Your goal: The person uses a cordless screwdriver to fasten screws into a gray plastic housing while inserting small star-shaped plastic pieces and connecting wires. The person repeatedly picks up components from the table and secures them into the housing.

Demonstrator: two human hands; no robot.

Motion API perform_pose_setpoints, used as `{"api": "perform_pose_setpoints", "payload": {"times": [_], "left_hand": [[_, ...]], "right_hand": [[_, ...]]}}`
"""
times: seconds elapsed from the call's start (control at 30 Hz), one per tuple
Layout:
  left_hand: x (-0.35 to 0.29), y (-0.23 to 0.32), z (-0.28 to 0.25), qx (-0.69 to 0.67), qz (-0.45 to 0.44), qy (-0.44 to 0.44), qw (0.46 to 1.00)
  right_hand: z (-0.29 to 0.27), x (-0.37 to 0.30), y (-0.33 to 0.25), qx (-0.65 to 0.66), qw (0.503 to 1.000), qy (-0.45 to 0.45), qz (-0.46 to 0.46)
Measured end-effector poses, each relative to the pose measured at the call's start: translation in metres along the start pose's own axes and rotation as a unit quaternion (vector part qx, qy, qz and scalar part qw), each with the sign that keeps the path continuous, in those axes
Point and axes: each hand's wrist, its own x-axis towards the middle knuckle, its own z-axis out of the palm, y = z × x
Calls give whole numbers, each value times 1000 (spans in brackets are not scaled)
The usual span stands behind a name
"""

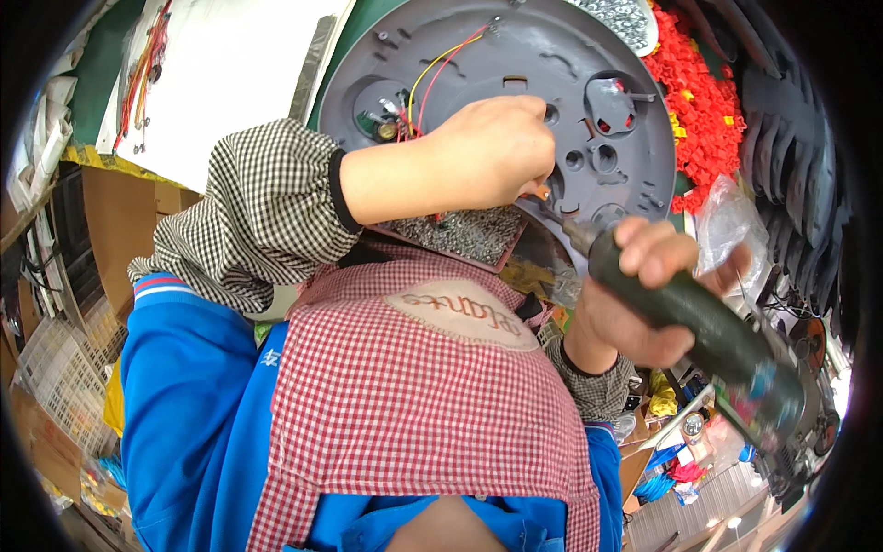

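Note:
My right hand [635,304] is wrapped round a dark green electric screwdriver [694,317], tilted with its bit pointing up and left. The bit's tip comes close to my left hand [497,152], which is closed in a pinch over a round grey plastic housing [515,55]. A small orange piece [539,192] shows at the left fingertips; its kind is hard to make out. Red and yellow wires [432,78] run inside the housing beside a small round component [386,132]. Part of the housing is hidden behind my left hand and wrist.
Below the housing stands a tray of small metal screws [474,235]. A white container of metal parts [625,20] and a heap of red plastic pieces [699,110] lie at the far right, near stacked dark grey parts [791,138]. Loose wires [147,74] rest on a white board [221,78].

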Motion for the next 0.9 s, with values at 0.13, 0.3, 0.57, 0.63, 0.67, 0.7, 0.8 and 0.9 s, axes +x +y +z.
{"api": "perform_pose_setpoints", "payload": {"times": [0.13,0.3,0.57,0.63,0.67,0.7,0.8,0.9], "left_hand": [[-11,7,-15,-18,11,-30,999],[-41,13,-23,-17,60,-3,998],[-31,9,-14,28,35,34,998],[-35,11,-16,17,41,76,996],[-38,13,-17,12,44,96,994],[-43,15,-20,26,61,82,994],[-57,22,-21,42,96,68,992],[-60,27,-3,24,84,109,990]], "right_hand": [[0,-22,-1,-50,995,-91,12],[12,-15,-11,50,996,-5,-70],[12,-44,-2,-40,989,-79,117],[14,-45,1,-47,991,-40,116],[13,-43,2,-40,994,-31,97],[16,-38,-3,-1,997,-17,77],[19,-19,-7,66,997,-34,18],[22,-12,-8,89,995,-46,10]]}}
